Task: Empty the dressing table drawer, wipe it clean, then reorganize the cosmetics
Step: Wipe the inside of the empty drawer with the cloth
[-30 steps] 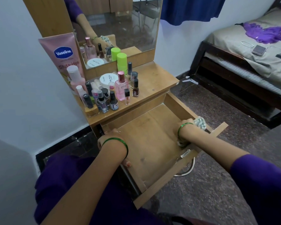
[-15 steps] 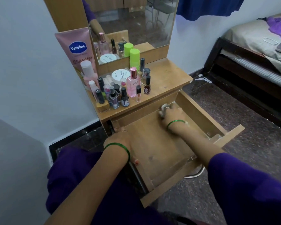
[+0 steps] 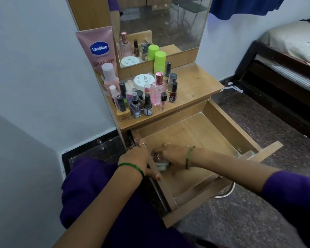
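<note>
The dressing table stands against the wall with bare top on its right half; my drawer is pulled fully out over the floor, its wooden bottom bare toward the back and the right wall. The cosmetics are crowded upright on the left of the tabletop, just in front of the mirror, none of them in the drawer. My left hand grips the drawer's left wall, fingers curled over the rim and thumb lying along the outside. My right hand reaches across into the near left corner, palm down, fingers closed on a pale cloth pressed to the bottom right beside that wall; the cloth is blurred.
</note>
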